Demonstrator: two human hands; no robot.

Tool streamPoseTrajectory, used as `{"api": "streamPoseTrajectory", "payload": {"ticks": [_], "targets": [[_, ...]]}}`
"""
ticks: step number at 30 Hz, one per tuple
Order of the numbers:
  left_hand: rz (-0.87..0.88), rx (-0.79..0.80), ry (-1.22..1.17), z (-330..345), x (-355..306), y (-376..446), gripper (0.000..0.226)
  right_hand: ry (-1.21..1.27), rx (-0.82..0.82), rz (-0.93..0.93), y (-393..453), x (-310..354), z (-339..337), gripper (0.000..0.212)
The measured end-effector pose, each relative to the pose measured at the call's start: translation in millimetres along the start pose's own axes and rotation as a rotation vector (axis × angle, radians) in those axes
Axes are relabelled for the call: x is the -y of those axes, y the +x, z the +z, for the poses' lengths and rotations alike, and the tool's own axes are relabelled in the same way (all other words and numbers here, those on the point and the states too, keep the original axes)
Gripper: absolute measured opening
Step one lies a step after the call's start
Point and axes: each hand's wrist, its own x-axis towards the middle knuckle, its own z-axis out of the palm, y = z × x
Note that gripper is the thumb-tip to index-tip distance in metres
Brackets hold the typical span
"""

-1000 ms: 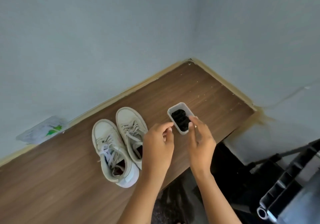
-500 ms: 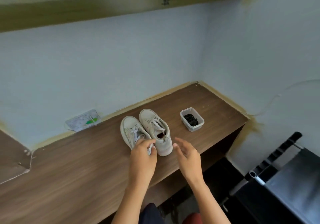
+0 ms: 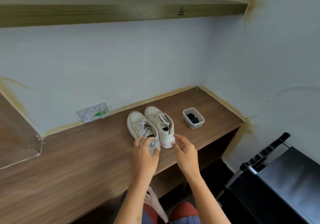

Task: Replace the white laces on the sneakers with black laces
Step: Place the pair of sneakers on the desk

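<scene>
Wooden counter [image 3: 86,163] set into a wall corner. On it, side by side, toes toward the wall: left sneaker [image 3: 140,128] and right sneaker [image 3: 160,122], both with white laces. To their right, apart, a clear tub [image 3: 193,118] holding black laces [image 3: 193,116]. At the back edge, a packet [image 3: 93,112] against the wall.

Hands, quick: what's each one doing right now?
Left hand: grips the heel of the left sneaker, fingers curled round it.
Right hand: open, holding nothing; a fingertip is at the heel of the right sneaker.
</scene>
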Motion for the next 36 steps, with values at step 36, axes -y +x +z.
{"api": "streamPoseTrajectory", "payload": {"ticks": [36], "targets": [[-0.1, -0.333, 0.27, 31.6, 49.0, 47.3, 0.048, 0.061, 0.295, -0.002, 19.8, -28.4, 82.6, 0.043]]}}
